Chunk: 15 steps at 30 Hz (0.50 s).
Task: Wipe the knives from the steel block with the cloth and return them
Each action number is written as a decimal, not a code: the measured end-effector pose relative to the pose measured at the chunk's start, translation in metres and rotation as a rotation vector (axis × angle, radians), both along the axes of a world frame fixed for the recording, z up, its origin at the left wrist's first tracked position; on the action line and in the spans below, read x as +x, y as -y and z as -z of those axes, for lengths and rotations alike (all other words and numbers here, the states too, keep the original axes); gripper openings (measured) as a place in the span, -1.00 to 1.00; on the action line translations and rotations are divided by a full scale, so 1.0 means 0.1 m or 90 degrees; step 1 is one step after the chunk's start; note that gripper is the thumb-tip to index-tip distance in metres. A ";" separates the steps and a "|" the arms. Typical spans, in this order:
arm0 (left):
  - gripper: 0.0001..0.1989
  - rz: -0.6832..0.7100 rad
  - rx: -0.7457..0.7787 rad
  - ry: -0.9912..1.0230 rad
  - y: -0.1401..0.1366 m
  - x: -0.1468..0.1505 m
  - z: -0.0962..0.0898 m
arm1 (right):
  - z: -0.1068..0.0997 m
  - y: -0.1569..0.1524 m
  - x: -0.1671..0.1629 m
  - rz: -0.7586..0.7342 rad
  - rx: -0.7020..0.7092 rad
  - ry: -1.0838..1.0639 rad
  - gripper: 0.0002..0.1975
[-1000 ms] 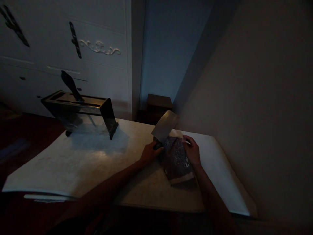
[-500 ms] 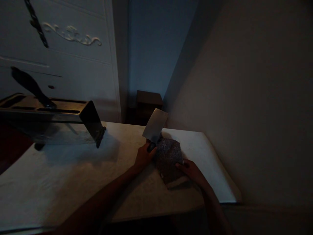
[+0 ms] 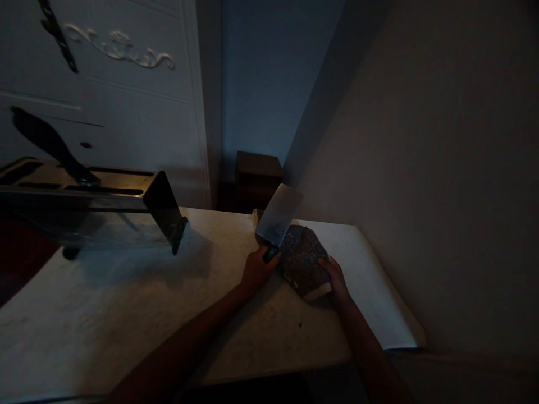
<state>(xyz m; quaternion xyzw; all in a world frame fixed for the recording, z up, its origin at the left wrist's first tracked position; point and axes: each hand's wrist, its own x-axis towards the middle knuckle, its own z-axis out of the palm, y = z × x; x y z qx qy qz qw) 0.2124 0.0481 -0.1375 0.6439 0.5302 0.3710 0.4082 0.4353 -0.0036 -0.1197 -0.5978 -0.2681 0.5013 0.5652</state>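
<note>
Person, two arms, bare as far as shown | left grip (image 3: 256,268): human hand, uncovered, small beside its arm | left forearm (image 3: 197,325): slim, smooth-outlined, narrowing toward the hand, broader at the lower end | right grip (image 3: 336,276): human hand, uncovered, slender thumb (image 3: 325,262) | right forearm (image 3: 360,331): slim, evenly tapered | finer detail: lost in dimness

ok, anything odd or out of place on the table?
A small dark speck on the tabletop, this side of the dark cloth: it stands out against the paler surface. Too small to identify.
</note>
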 end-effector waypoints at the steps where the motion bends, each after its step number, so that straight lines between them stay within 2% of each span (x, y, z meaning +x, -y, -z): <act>1: -0.64 0.003 0.006 0.000 0.00 0.00 0.00 | -0.01 0.00 -0.02 0.013 0.008 -0.007 -0.41; 6: -0.68 0.010 0.011 -0.001 0.02 -0.01 -0.01 | -0.11 -0.02 -0.15 0.066 0.094 0.020 -0.47; 9: -0.70 0.010 0.014 -0.009 0.02 -0.02 -0.01 | -0.27 -0.06 -0.23 0.101 0.171 0.066 -0.51; 12: -0.72 0.030 0.019 -0.012 0.02 -0.03 -0.01 | -0.50 -0.13 -0.32 0.137 0.246 0.164 -0.56; 15: -0.73 0.049 0.039 -0.041 0.04 -0.04 -0.01 | -0.67 -0.20 -0.42 0.127 0.271 0.288 -0.59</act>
